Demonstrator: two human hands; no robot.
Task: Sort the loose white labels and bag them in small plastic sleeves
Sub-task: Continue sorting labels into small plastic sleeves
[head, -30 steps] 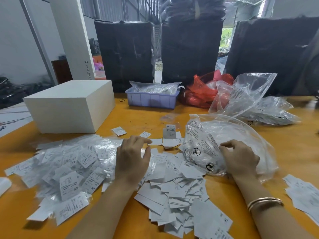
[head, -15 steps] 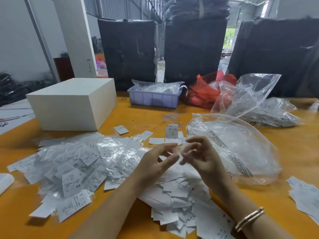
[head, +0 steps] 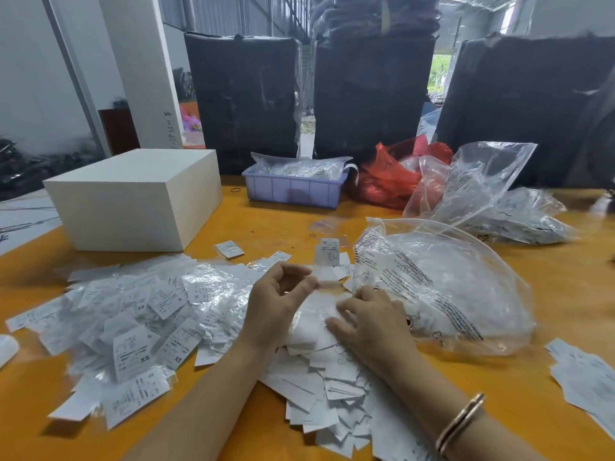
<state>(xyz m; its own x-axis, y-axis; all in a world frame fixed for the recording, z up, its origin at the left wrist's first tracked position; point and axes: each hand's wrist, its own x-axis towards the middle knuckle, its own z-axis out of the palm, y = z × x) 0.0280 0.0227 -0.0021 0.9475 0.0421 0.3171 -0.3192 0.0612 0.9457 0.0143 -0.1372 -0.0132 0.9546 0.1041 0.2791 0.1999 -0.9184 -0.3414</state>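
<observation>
Left hand (head: 278,302) raised, pinching a clear sleeve (head: 327,282) between thumb and fingers. Right hand (head: 372,322) flat, fingers spread, pressing loose labels (head: 319,387) on worktop (head: 549,377).

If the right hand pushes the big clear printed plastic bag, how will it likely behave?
The big clear printed plastic bag looks thin and crinkled, puffed up, so it would probably crumple and give rather than move as one piece. It seems very light, so a push from the right hand may slide it across the smooth orange table.
</observation>
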